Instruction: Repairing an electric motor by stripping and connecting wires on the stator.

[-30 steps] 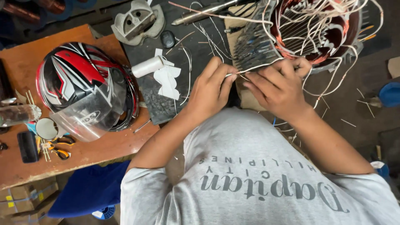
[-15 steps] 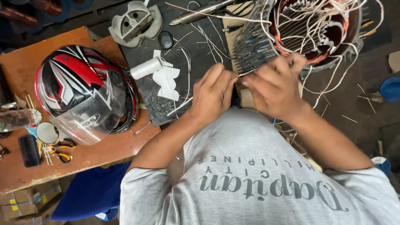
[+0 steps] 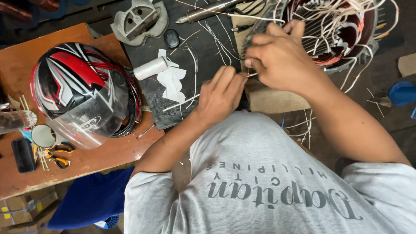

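My right hand (image 3: 279, 58) is closed in front of a motor stator (image 3: 342, 30) with copper windings and many loose white leads. Its thumb and fingers pinch a thin white strand (image 3: 252, 74). My left hand (image 3: 221, 95) lies just below and to the left, with its fingers pressed together on the same strand's end. The two hands' fingertips almost touch. Both hands hover over a cardboard block (image 3: 273, 99) and the edge of a black mat (image 3: 149, 93). The strand's far end is hidden behind my right hand.
A red, black and white helmet (image 3: 82, 93) sits on the wooden table (image 3: 95, 158) at left. A white thread spool (image 3: 150, 68) and paper pieces (image 3: 173, 84) lie on the mat. A grey metal end cover (image 3: 138, 19), pliers (image 3: 58, 157) and a dark phone (image 3: 24, 155) are nearby.
My right hand has moved up closer to the stator, still pinching the strand. My left hand has stayed close by, its fingers now straighter.
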